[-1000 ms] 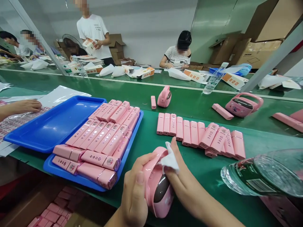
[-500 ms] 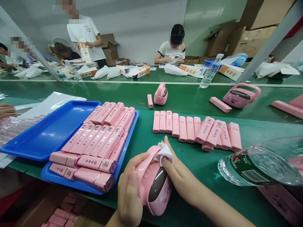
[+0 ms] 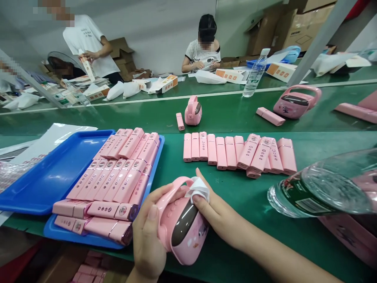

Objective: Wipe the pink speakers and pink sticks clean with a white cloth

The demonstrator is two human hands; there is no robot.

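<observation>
My left hand (image 3: 149, 236) grips a pink handled device (image 3: 179, 226) with a dark glossy window, held just above the green table's near edge. My right hand (image 3: 216, 212) presses a small white cloth (image 3: 198, 188) against the device's handle. To the left, a blue tray (image 3: 153, 173) carries several pink stick-shaped units (image 3: 123, 169) in rows. A second row of pink sticks (image 3: 235, 151) lies on the green surface beyond my hands.
An empty blue tray (image 3: 53, 177) overlaps the loaded one. A clear water bottle (image 3: 324, 186) lies at the near right. More pink devices (image 3: 193, 111) (image 3: 294, 101) sit on the belt. Across it, a seated person (image 3: 203, 55) and a standing person (image 3: 85, 45) handle boxes.
The view has shifted so everything sits further left and lower. The device has tilted in my left hand, showing more of its face. The cloth stays on the handle.
</observation>
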